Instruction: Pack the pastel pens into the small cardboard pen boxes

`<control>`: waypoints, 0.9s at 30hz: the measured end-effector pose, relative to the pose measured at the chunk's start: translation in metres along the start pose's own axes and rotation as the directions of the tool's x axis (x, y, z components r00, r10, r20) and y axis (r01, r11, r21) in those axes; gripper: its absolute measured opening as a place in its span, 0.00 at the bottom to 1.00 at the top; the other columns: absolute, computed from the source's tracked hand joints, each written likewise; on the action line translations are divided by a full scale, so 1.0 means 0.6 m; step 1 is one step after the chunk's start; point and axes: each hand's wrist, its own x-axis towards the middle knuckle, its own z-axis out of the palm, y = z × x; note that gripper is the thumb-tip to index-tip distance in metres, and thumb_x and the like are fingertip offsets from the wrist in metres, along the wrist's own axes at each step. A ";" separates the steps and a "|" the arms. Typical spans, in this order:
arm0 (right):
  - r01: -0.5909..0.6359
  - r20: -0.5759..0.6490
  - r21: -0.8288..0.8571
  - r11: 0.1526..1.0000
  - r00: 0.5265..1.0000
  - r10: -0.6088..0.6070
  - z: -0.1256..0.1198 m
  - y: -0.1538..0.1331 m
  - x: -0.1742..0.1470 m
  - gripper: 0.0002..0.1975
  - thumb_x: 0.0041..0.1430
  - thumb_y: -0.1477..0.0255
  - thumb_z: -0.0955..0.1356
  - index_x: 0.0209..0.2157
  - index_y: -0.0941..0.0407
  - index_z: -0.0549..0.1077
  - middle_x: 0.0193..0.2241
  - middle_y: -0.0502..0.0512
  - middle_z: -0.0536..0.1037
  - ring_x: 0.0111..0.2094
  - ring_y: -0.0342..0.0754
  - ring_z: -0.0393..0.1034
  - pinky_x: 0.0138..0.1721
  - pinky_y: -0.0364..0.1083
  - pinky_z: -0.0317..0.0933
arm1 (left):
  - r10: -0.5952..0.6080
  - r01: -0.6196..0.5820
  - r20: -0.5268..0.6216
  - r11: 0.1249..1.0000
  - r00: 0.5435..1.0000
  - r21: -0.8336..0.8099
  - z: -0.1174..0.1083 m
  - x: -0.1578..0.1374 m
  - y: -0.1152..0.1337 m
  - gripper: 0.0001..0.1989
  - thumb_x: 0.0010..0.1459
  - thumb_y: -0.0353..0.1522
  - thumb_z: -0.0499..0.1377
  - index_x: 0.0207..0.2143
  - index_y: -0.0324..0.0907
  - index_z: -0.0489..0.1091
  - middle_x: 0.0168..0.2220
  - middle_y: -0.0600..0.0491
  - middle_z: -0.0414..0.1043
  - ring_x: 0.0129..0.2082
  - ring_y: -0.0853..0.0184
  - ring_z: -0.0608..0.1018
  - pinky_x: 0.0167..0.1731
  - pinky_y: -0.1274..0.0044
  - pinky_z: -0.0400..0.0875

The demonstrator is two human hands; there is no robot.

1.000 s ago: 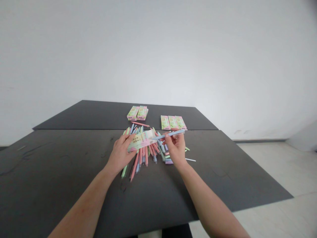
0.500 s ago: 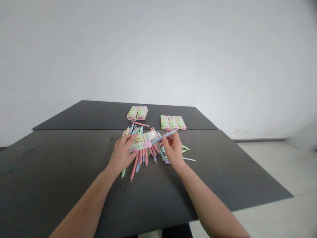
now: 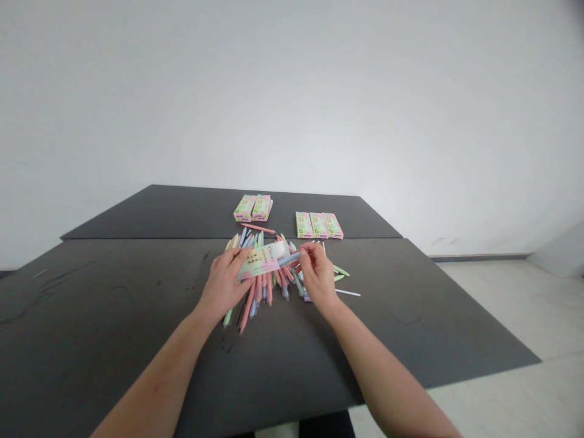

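Note:
My left hand (image 3: 227, 281) is closed round a small pastel pen box (image 3: 260, 260), green and pink with printed lettering, its open end with a white flap facing right. With thumb and fingers my right hand (image 3: 318, 274) pinches a blue pen (image 3: 290, 258), whose other end is inside the mouth of the box. Below both hands a loose heap of pink, blue and green pens (image 3: 261, 291) lies on the table. Part of the heap is hidden by the box and the hands.
On the dark table (image 3: 137, 340) two stacks of boxes (image 3: 252, 208) stand at the back, with a row of three boxes (image 3: 318, 225) right of them. A pink pen (image 3: 258, 229) lies behind the heap. A thin white stick (image 3: 348, 292) and green pens (image 3: 340, 271) lie right of my right hand.
The blue pen has slid left, further into the box, and less of it shows. My right hand's fingers have shifted slightly left with it; my left hand and the box stay nearly still.

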 end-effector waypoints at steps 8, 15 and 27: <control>0.054 -0.006 -0.093 0.994 0.999 -0.054 -0.003 0.014 0.004 0.10 0.62 0.66 0.65 0.40 0.56 0.75 0.31 0.53 0.78 0.27 0.45 0.74 0.32 0.45 0.69 | 0.010 -0.011 0.016 1.000 1.000 0.021 0.001 0.000 -0.001 0.29 0.53 0.31 0.56 0.59 0.38 0.61 0.52 0.42 0.64 0.54 0.52 0.68 0.56 0.60 0.63; -0.033 -0.025 0.042 0.999 0.999 0.034 -0.004 0.011 0.012 0.11 0.59 0.65 0.68 0.39 0.56 0.76 0.26 0.52 0.78 0.26 0.46 0.74 0.29 0.44 0.70 | 0.050 -0.050 0.006 0.998 0.999 0.039 -0.001 -0.001 0.000 0.28 0.54 0.31 0.56 0.59 0.40 0.62 0.52 0.43 0.65 0.54 0.53 0.69 0.55 0.60 0.63; 0.053 0.080 -0.081 0.995 0.996 -0.047 -0.012 0.019 0.013 0.10 0.60 0.69 0.65 0.41 0.56 0.76 0.31 0.53 0.79 0.30 0.46 0.75 0.33 0.44 0.69 | 0.055 -0.055 -0.013 0.997 0.998 0.045 -0.001 -0.001 0.002 0.27 0.54 0.32 0.57 0.58 0.40 0.63 0.52 0.43 0.66 0.53 0.52 0.69 0.54 0.59 0.64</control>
